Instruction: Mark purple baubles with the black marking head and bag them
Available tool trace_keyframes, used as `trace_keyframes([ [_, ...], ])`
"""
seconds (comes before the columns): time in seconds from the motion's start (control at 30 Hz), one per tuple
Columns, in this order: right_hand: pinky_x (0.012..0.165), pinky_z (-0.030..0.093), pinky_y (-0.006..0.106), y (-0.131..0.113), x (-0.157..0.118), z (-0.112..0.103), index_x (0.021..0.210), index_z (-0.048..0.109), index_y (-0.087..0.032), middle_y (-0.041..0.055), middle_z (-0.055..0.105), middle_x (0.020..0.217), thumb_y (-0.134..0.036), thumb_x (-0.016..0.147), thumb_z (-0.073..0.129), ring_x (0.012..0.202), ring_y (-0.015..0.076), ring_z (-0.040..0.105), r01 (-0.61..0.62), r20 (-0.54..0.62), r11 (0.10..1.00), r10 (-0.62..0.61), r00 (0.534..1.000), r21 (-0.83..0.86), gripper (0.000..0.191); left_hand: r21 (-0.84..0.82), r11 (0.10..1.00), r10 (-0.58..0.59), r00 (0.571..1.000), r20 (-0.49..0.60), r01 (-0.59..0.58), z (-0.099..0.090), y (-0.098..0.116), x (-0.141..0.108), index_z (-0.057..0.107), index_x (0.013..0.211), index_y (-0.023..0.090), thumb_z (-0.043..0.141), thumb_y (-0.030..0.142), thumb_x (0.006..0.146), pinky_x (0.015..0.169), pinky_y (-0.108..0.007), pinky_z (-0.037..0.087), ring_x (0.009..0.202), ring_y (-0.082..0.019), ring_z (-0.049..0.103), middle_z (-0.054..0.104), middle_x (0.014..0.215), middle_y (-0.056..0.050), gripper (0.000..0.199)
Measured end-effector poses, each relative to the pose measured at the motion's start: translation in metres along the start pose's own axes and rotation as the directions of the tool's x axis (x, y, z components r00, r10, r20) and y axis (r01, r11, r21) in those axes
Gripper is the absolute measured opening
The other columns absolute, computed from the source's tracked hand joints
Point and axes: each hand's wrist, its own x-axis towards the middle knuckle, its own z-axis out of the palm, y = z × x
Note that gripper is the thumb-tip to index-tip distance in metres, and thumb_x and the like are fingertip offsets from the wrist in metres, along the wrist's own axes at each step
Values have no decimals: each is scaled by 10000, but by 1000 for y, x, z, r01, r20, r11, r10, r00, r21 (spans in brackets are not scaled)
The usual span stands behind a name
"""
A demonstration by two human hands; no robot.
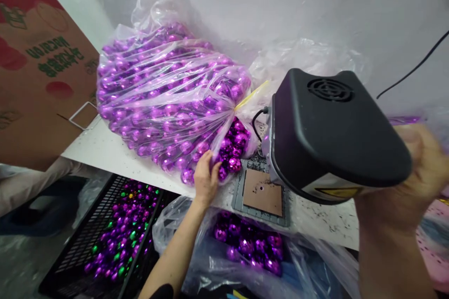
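My left hand (206, 178) reaches to the lower edge of a big clear bag (164, 98) full of shiny purple balls, thumb and fingers at the plastic near its opening. Darker purple balls (234, 147) show uncovered there. My right hand (417, 177) is at the right end of a black machine head (336, 135) with a round vent and a yellow warning label; its fingers are mostly hidden behind the machine. Under the machine's left side, a brown square plate (262, 191) with a small hole lies on a grey base (238, 196).
Below the table edge, an open plastic bag (196, 261) holds purple balls (245, 247). A black crate (80, 238) with small purple and green balls is at lower left. A cardboard box (42, 70) stands left. Dark flecks litter the white tabletop (322, 219).
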Motion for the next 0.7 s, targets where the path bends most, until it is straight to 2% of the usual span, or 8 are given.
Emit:
trace_keyframes([
  [0.07,597,300,284,0,0,-1,718,576,-176,-31,498,635,-564,910,484,609,81,471,9,4,1000,-9,1000,27,442,-24,998,-64,998,-28,64,-8,-18,9,649,1078,203,501,344,1005,895,-355,529,967,-214,672,705,1022,-77,217],
  [0.13,591,301,277,-1,0,-1,714,579,-172,-32,517,634,-571,910,491,603,75,468,19,-9,1000,-19,1000,15,453,14,999,-49,999,-6,50,-17,-27,16,651,957,203,513,313,990,833,-333,530,871,-200,654,683,913,-55,180],
  [0.2,582,299,271,-3,1,-1,699,565,-173,-37,498,615,-588,910,479,596,73,464,30,-27,999,-30,999,-12,474,82,997,15,1000,-5,-15,-22,-25,18,653,1015,191,547,259,955,881,-360,524,952,-223,638,667,988,-84,139],
  [0.27,579,303,267,-5,1,0,688,548,-177,-41,468,600,-614,913,454,593,73,458,34,-29,999,-35,999,-27,501,180,980,94,995,-21,-88,-22,-16,15,624,1213,179,536,163,920,1000,-419,481,1156,-266,582,615,1220,-146,306],
  [0.37,568,304,256,-7,1,1,689,536,-176,-43,455,596,-615,924,436,581,63,437,23,-11,999,-24,1000,-29,508,305,906,255,953,162,-294,-17,2,9,541,1405,243,477,41,873,1102,-498,372,1348,-313,448,462,1495,-153,573],
  [0.47,529,270,243,-8,0,1,675,526,-173,-55,414,552,-577,931,460,533,50,382,21,5,1000,-21,1000,3,482,294,861,291,877,381,-414,-15,12,12,548,1405,266,546,125,885,1052,-515,381,1293,-340,488,508,1487,-135,539],
  [0.6,507,263,233,-9,1,0,673,520,-178,-62,388,517,-571,927,476,503,53,361,12,21,998,-14,1000,64,470,235,938,153,914,377,-254,-20,20,29,608,1304,213,611,367,932,1010,-513,413,1169,-339,575,653,1307,-140,403],
  [0.7,507,277,230,-10,2,0,669,526,-177,-57,398,525,-595,921,475,509,55,371,6,32,998,-8,999,67,490,-22,1000,-14,960,281,21,-34,34,35,589,1322,230,560,459,967,984,-450,472,1120,-286,626,676,1253,-104,424],
])
